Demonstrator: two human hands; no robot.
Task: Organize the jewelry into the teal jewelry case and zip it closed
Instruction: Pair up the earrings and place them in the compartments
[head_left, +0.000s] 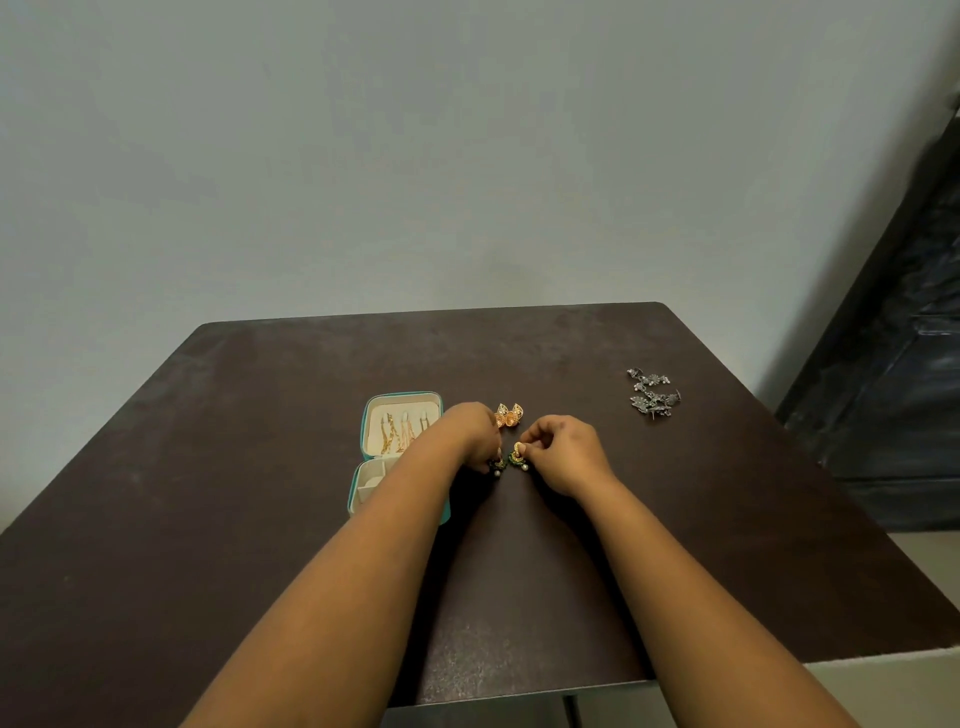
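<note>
Just right of the open teal zip-around jewelry case, each hand's grip pinches one green-and-gold beaded earring: left hand, right hand, earrings and.

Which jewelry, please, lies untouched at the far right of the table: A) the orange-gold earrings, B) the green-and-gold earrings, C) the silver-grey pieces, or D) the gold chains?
C: the silver-grey pieces lie alone toward the right edge of the table, while both hands work at the green-and-gold earrings near the teal jewelry case, which holds the gold chains.
</note>
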